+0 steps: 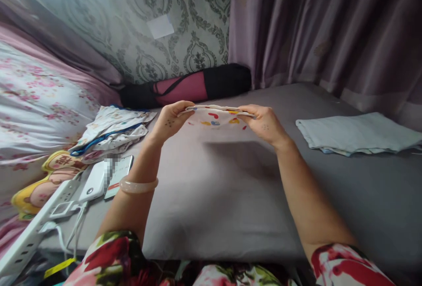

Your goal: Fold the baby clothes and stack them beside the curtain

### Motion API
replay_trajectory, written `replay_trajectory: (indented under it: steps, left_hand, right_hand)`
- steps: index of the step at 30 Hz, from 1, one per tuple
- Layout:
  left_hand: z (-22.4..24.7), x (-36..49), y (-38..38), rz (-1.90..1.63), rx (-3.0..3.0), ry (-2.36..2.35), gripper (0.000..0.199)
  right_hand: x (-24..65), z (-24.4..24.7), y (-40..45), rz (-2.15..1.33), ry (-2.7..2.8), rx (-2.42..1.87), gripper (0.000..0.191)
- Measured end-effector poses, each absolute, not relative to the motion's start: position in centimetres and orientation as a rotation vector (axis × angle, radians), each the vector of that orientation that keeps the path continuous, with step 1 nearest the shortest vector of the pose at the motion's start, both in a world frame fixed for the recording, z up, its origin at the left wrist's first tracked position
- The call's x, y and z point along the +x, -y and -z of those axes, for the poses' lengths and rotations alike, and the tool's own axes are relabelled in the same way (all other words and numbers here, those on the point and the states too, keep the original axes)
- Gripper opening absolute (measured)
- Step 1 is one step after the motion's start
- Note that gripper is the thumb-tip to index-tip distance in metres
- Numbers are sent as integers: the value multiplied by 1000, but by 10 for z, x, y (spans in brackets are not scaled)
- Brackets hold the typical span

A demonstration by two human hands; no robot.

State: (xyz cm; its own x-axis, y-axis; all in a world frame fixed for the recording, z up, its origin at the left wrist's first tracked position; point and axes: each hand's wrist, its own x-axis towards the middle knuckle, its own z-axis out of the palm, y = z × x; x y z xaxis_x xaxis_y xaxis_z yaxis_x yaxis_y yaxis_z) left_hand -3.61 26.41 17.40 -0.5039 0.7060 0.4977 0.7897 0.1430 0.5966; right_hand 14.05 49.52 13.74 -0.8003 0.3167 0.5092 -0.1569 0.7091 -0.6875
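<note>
The left hand (174, 121) and right hand (263, 124) grip a spotty cloth (216, 118) between them, above the bed (217, 198).

- White cloth (216, 118), printed with small red, yellow and blue shapes.
- Soft and thin, with more than one layer showing along its upper edge.
- Pinched at one end by the left hand (174, 119), at the other by the right hand (262, 121).
- Spans the gap between both grips, raised, its patterned face hanging just below them.
</note>
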Motion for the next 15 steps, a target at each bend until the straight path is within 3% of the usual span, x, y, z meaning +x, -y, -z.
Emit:
replay_trajectory:
  steps: [3,8,15]
  left_hand:
    - [-150,-38,-257,1122,-1507,2278,27]
    - [-95,-29,-237,806,-1674,2515,35]
    - [-60,-15,-218,740,-1883,2566,52]
  right_hand:
    - [130,-121,-497,-837,2407,-65,32]
    - [124,-93,-501,-920,2936,-30,43]
    - [124,-85,-498,-996,3210,4,52]
